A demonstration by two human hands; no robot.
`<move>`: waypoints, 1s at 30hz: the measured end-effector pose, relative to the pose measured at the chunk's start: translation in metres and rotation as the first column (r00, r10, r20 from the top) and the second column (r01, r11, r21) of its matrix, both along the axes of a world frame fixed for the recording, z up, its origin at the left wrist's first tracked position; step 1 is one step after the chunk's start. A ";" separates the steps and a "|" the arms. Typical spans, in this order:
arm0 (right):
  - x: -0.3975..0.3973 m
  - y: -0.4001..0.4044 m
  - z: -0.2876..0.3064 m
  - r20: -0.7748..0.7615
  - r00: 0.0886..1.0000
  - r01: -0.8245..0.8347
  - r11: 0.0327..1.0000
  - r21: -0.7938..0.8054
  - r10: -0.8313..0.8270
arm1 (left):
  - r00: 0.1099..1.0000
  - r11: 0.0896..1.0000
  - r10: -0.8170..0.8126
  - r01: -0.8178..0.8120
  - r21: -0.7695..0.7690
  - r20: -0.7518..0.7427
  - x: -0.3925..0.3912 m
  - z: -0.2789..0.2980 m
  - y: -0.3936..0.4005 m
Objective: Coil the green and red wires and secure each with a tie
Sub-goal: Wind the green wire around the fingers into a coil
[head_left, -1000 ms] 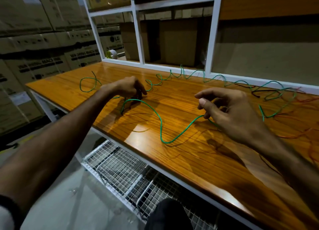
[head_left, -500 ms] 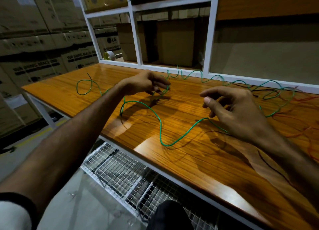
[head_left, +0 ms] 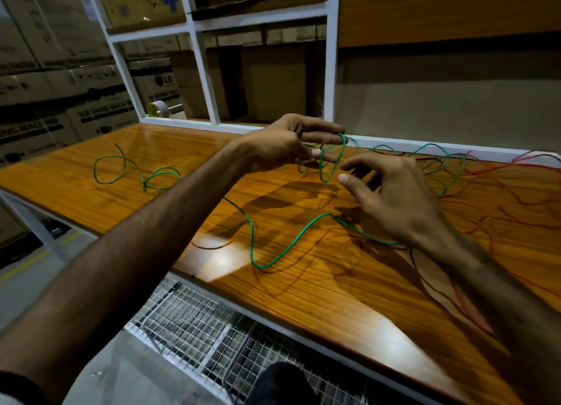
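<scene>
A long green wire (head_left: 252,240) snakes across the wooden table (head_left: 303,298), from a loop at the far left to tangles at the back right. My left hand (head_left: 288,142) is raised above the table and holds a hanging loop of the green wire between its fingers. Just to its right, my right hand (head_left: 391,192) hovers with fingers loosely curled and thumb out; green wire runs under its wrist, and whether it grips the wire I cannot tell. A thin red wire (head_left: 498,192) lies spread over the table's right side.
A white shelf frame (head_left: 331,70) rises along the table's back edge, with cardboard boxes (head_left: 273,79) behind it. A roll of tape (head_left: 158,108) sits at the back left. A wire-mesh rack (head_left: 197,328) lies under the table's front edge.
My left hand has lifted off the table and moved right, carrying a loop of green wire up toward my right hand. My right hand stayed nearly in place.
</scene>
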State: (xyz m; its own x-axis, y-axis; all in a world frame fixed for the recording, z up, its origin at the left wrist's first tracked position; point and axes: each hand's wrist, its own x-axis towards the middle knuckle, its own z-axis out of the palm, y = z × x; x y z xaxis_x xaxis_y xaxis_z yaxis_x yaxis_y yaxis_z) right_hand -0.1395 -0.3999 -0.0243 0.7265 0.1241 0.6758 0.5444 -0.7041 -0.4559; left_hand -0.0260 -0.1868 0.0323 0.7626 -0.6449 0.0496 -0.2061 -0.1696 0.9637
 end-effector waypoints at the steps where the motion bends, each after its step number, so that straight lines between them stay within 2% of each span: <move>1: 0.001 -0.003 0.000 0.002 1.000 0.019 1.000 0.018 -0.019 | 1.000 0.999 -0.022 0.021 -0.046 -0.017 -0.002 0.000 -0.007; 5: 0.001 -0.009 0.001 0.024 0.997 0.074 0.995 0.074 -0.076 | 0.994 0.978 -0.076 0.060 -0.198 -0.075 -0.007 -0.004 -0.031; 9: -0.001 -0.012 0.003 0.107 0.985 0.124 0.987 0.104 -0.135 | 0.989 0.946 -0.103 0.066 -0.317 -0.102 -0.014 -0.010 -0.051; 18: 0.000 -0.031 0.019 0.253 0.929 0.207 0.947 0.247 -0.269 | 0.984 0.912 -0.077 0.005 -0.411 -0.159 -0.022 -0.014 -0.066; 25: 0.008 -0.067 0.032 0.142 0.956 0.164 0.867 0.470 -0.258 | 0.970 0.919 -0.040 -0.058 -0.389 -0.239 -0.028 -0.017 -0.103; 30: 0.002 -0.099 0.047 0.097 0.969 0.163 0.888 0.430 -0.225 | 0.957 0.900 -0.062 -0.069 -0.430 -0.282 -0.029 0.000 -0.125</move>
